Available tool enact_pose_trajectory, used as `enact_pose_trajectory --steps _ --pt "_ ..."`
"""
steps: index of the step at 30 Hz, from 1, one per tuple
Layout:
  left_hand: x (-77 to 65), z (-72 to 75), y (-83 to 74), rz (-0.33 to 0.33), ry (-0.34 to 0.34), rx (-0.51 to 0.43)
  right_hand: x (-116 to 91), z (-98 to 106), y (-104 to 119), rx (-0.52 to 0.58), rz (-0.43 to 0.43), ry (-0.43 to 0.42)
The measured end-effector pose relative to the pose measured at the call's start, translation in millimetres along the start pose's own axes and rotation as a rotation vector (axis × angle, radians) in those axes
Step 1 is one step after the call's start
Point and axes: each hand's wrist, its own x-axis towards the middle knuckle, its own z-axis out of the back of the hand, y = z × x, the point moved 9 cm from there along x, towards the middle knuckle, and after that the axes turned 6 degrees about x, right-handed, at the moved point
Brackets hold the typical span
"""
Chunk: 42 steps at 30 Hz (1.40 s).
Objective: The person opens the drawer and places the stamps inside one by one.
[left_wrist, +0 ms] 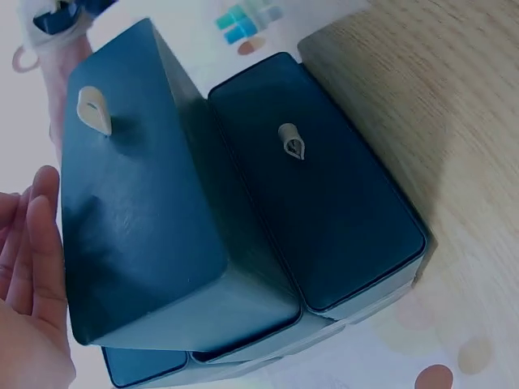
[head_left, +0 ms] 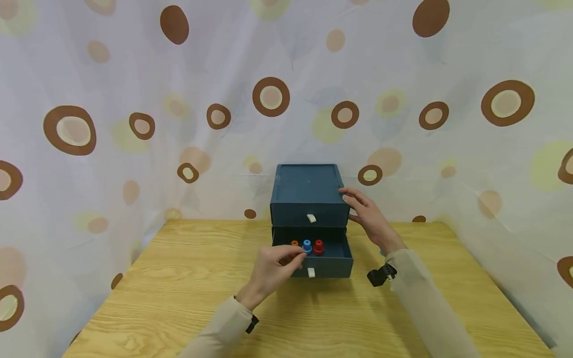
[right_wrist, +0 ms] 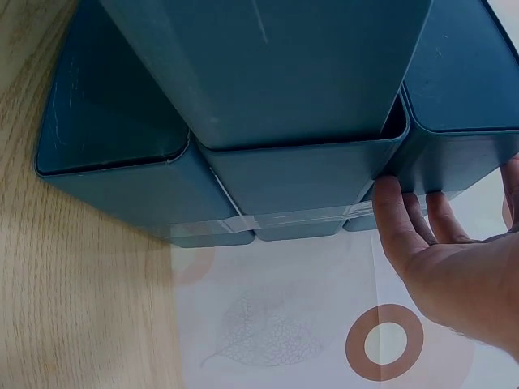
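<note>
A dark blue drawer cabinet (head_left: 309, 183) stands at the back of the table with its middle drawer (head_left: 333, 267) pulled out. Inside that drawer are a red peg-like piece (head_left: 318, 247), a blue one (head_left: 307, 244) and an orange one (head_left: 294, 243), the last partly hidden. My left hand (head_left: 270, 268) is at the drawer's front rim, thumb and forefinger close together beside the blue piece. In the left wrist view its fingers (left_wrist: 45, 243) bend loosely, with nothing seen between them. My right hand (head_left: 370, 215) rests against the cabinet's upper right side, fingers (right_wrist: 393, 219) extended.
White pull tabs stick out from the top drawer (head_left: 286, 215) and the other drawer fronts. The bottom drawer (left_wrist: 349, 194) is closed. Small blue-green pieces (left_wrist: 243, 28) lie beyond the cabinet. A patterned curtain (head_left: 224, 169) hangs behind the wooden table (head_left: 192, 278).
</note>
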Motion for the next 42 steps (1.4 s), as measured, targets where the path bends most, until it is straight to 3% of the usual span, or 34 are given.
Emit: enact_pose_trajectory --steps 6,16,27,42 --pt "-8.2 -11.0 -1.2 -0.012 0.047 0.030 0 -1 -1 0.004 0.003 0.000" --pt "-10.6 -26.9 9.3 0.126 0.124 0.099 4 1 2 -0.005 0.011 -0.005" --pt "-19.0 -36.1 18.0 0.188 0.243 0.140 3 0 0 0.010 0.004 -0.003" --pt "-12.5 -36.7 25.9 0.196 0.215 0.131 2 1 0 0.003 0.003 -0.003"
